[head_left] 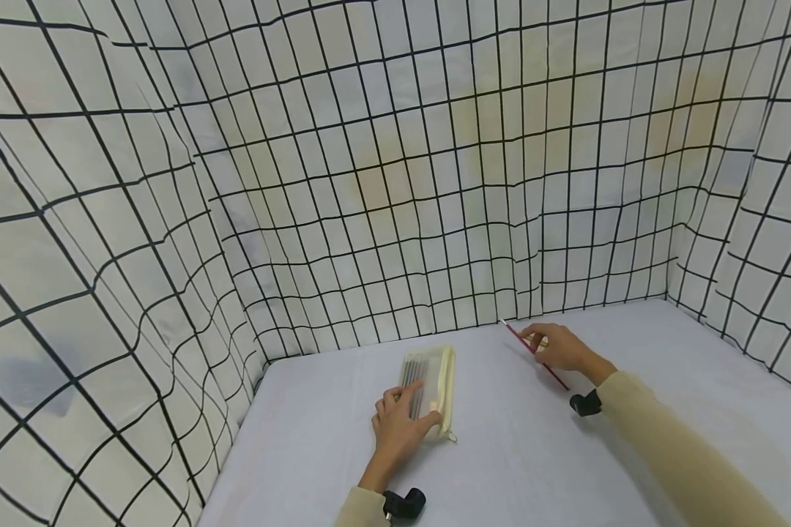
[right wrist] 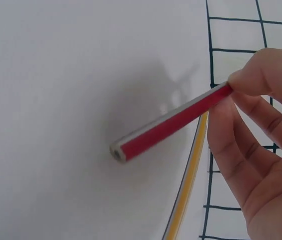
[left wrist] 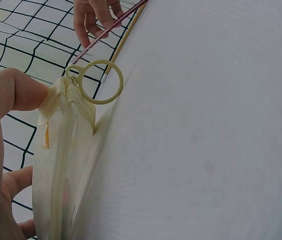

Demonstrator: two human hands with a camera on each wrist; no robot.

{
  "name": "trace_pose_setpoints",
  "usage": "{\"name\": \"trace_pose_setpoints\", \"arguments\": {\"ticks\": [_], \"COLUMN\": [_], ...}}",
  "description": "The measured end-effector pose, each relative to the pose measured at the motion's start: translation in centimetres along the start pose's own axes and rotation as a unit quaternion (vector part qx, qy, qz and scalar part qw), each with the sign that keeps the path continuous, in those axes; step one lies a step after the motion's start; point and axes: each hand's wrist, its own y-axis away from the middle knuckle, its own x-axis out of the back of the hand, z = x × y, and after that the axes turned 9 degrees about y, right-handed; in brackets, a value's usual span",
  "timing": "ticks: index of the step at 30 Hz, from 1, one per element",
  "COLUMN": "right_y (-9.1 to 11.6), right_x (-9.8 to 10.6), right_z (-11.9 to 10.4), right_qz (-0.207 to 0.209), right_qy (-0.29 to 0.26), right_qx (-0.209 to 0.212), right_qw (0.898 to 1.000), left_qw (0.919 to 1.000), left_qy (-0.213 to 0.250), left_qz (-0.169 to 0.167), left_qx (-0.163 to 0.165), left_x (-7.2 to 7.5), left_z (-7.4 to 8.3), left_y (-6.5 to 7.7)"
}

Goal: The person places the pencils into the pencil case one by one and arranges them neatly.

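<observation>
Head view: I'm watching the left hand (head_left: 395, 428) gripping a cream, translucent zippered pouch (head_left: 437, 380) on the white table (head_left: 303, 439), while the right hand (head_left: 563, 350) is pinching a slim red-and-white pencil (right wrist: 176, 124) above it.

Between the pouch (head_left: 435, 372) and the slanted pencil (head_left: 556, 378) to its right, a broad stretch of table (head_left: 484, 417) gives room to pass, and there is more room on the table left of the pouch. The left hand (head_left: 398, 421) bars the pouch's near-left side; the right hand (head_left: 562, 349) blocks farther right, and the checked wall (head_left: 369, 278) closes the way behind the pouch.
</observation>
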Motion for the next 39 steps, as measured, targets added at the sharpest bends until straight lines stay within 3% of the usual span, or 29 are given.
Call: {"name": "trace_pose_setpoints", "arguments": {"ticks": [5,16,30,39], "right_y": [-0.1,-0.4,-1.1,-1.3], "right_x": [-0.4,-1.7,-3.7,-5.5], "right_z": [-0.7,-2.2,-4.2,-5.5], "right_qz": [0.001,0.004,-0.017,-0.029], "right_qy": [-0.070,-0.192,-0.288,-0.314], "right_qx": [-0.021,-0.038,-0.114,-0.144], "right_qw": [0.997,0.981,0.951,0.938], "left_qw": [1.0000,1.0000,1.0000,1.0000], "left_qy": [0.000,0.000,-0.003,-0.004], "left_qz": [0.001,0.003,0.004,0.004], "left_qx": [-0.001,-0.001,-0.004,-0.002], "left_x": [0.0,0.0,-0.1,-0.1], "left_z": [0.0,0.0,0.0,-0.1], "left_y": [0.0,0.0,0.0,-0.1]}}
